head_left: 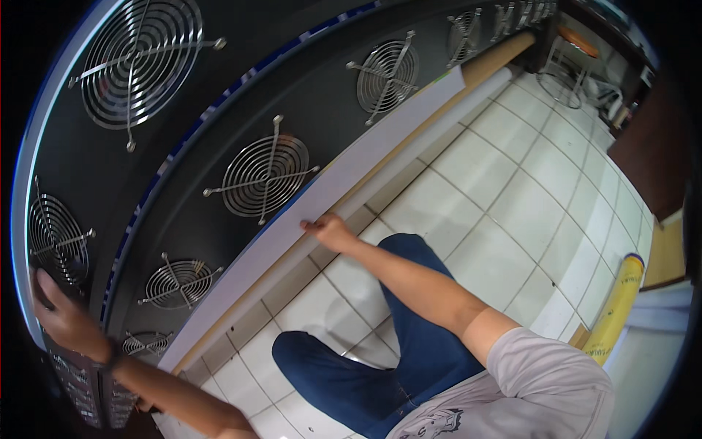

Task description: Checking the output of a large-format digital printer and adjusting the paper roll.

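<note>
A big black machine panel (pixel 183 146) with several round wire fan grilles fills the upper left. Along its lower edge runs a long white sheet (pixel 351 175) over a brown cardboard tube (pixel 490 66). My right hand (pixel 330 230) grips the lower edge of that sheet, fingers curled on it. My left hand (pixel 62 314), with a dark wristband, rests flat on the panel's left end next to a fan grille (pixel 55 238), holding nothing. My knees in blue jeans (pixel 380 351) are below.
The floor is white tile (pixel 512 190). A yellow roll (pixel 618 307) stands at the right beside a wooden board. A wire stool (pixel 567 62) and clutter sit at the far top right, with a dark brown cabinet (pixel 651 146) near them.
</note>
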The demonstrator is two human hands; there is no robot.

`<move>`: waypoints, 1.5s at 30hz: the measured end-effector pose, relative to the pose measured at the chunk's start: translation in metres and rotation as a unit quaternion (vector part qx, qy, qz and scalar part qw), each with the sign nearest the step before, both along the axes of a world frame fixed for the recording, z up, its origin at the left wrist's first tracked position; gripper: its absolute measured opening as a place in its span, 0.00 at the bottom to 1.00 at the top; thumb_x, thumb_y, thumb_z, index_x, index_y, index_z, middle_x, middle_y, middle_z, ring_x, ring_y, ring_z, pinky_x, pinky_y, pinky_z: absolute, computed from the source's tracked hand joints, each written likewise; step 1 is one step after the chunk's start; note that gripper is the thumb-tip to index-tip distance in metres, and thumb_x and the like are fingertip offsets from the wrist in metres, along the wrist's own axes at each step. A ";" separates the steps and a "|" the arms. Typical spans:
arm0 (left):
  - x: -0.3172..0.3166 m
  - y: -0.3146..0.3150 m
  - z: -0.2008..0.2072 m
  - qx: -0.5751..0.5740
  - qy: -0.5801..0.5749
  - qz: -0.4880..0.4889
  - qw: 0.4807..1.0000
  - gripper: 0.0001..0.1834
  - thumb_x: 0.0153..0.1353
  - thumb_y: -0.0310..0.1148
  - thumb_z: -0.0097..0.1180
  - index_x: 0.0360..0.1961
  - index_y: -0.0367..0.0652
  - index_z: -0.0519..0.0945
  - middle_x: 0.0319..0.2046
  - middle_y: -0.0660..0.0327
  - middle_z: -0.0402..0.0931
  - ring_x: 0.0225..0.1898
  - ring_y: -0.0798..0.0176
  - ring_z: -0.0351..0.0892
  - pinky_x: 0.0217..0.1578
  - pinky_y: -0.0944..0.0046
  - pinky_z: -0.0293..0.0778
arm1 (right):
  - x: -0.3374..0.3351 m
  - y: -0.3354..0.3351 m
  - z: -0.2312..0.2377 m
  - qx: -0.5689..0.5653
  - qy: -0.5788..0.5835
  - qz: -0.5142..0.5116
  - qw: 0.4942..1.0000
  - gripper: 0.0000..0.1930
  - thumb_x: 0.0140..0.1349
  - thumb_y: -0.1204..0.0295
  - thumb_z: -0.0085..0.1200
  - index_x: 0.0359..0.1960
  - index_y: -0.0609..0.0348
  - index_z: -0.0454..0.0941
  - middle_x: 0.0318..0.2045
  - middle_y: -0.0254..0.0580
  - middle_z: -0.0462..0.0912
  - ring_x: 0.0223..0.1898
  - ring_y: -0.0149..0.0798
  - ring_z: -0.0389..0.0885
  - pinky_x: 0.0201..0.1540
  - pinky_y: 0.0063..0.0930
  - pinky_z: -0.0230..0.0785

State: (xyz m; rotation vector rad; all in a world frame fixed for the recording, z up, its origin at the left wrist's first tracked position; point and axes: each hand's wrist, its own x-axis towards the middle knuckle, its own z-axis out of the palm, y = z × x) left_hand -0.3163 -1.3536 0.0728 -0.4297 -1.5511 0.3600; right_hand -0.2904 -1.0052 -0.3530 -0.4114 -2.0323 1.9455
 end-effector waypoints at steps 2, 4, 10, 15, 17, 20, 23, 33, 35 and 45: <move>0.058 0.065 -0.116 0.210 -0.054 -0.231 0.949 0.18 0.71 0.38 0.43 0.40 0.35 0.81 0.35 0.54 0.80 0.38 0.51 0.80 0.43 0.57 0.74 | -0.001 0.003 0.003 -0.017 -0.003 0.032 0.999 0.27 0.59 0.47 0.56 0.26 0.64 0.82 0.19 0.44 0.80 0.25 0.40 0.78 0.34 0.32 0.71; 0.080 0.094 -0.266 0.115 -0.256 -0.267 0.922 0.13 0.59 0.41 0.55 0.25 0.43 0.77 0.27 0.56 0.74 0.32 0.54 0.75 0.38 0.52 0.70 | -0.014 0.004 0.008 -0.029 0.001 0.054 0.998 0.26 0.60 0.47 0.56 0.26 0.63 0.83 0.19 0.44 0.81 0.25 0.39 0.79 0.34 0.32 0.71; -0.008 0.137 -0.499 -0.007 -0.761 -0.103 0.640 0.15 0.55 0.38 0.57 0.39 0.40 0.78 0.41 0.53 0.76 0.44 0.46 0.76 0.48 0.51 0.70 | -0.022 -0.003 0.031 -0.107 -0.088 0.081 0.987 0.23 0.64 0.55 0.54 0.31 0.68 0.83 0.25 0.45 0.85 0.26 0.35 0.85 0.33 0.25 0.77; -0.106 0.144 -0.573 0.004 -0.752 -0.106 0.651 0.34 0.58 0.46 0.56 0.62 0.41 0.63 0.59 0.47 0.65 0.60 0.46 0.66 0.59 0.49 0.63 | -0.023 0.004 0.021 -0.163 -0.034 0.095 0.981 0.21 0.64 0.59 0.56 0.32 0.72 0.81 0.25 0.45 0.85 0.27 0.34 0.85 0.33 0.25 0.79; -0.124 0.161 -0.600 0.033 -0.775 -0.115 0.621 0.35 0.57 0.46 0.58 0.61 0.40 0.63 0.61 0.48 0.64 0.60 0.49 0.66 0.59 0.53 0.63 | -0.020 0.007 0.013 -0.153 -0.043 0.090 0.983 0.21 0.64 0.59 0.56 0.33 0.72 0.81 0.26 0.47 0.85 0.27 0.35 0.85 0.34 0.26 0.80; -0.153 0.147 -0.612 0.028 -0.817 -0.051 0.574 0.41 0.53 0.51 0.63 0.63 0.42 0.65 0.60 0.52 0.69 0.62 0.55 0.67 0.61 0.53 0.61 | -0.019 0.001 0.048 -0.179 -0.057 0.100 0.977 0.21 0.64 0.59 0.56 0.34 0.73 0.81 0.28 0.49 0.85 0.28 0.36 0.86 0.34 0.26 0.80; -0.131 0.184 -0.606 0.033 -0.836 0.048 0.546 0.44 0.49 0.53 0.67 0.63 0.42 0.65 0.59 0.53 0.70 0.61 0.54 0.67 0.61 0.54 0.61 | -0.013 0.020 0.040 -0.180 -0.076 0.100 0.975 0.21 0.64 0.60 0.56 0.33 0.74 0.81 0.29 0.51 0.85 0.30 0.37 0.86 0.35 0.27 0.80; -0.084 0.178 -0.551 -0.081 -0.812 -0.023 0.577 0.51 0.37 0.52 0.73 0.60 0.40 0.66 0.57 0.53 0.70 0.60 0.54 0.68 0.59 0.55 0.64 | -0.018 0.017 0.038 -0.208 -0.044 0.136 0.968 0.20 0.64 0.63 0.57 0.32 0.76 0.80 0.28 0.52 0.84 0.30 0.39 0.86 0.34 0.28 0.81; -0.075 0.182 -0.547 -0.042 -0.799 -0.049 0.598 0.44 0.34 0.41 0.77 0.55 0.41 0.70 0.52 0.54 0.75 0.55 0.53 0.73 0.56 0.54 0.69 | -0.018 0.019 0.039 -0.209 -0.044 0.131 0.968 0.19 0.64 0.63 0.56 0.32 0.76 0.80 0.28 0.52 0.84 0.29 0.39 0.86 0.33 0.27 0.81; -0.054 0.185 -0.551 -0.141 -0.827 0.038 0.542 0.54 0.34 0.50 0.77 0.62 0.42 0.62 0.57 0.49 0.69 0.58 0.48 0.70 0.58 0.52 0.68 | -0.019 0.018 0.040 -0.214 -0.030 0.134 0.967 0.19 0.64 0.64 0.56 0.30 0.76 0.79 0.27 0.51 0.84 0.29 0.39 0.86 0.32 0.28 0.82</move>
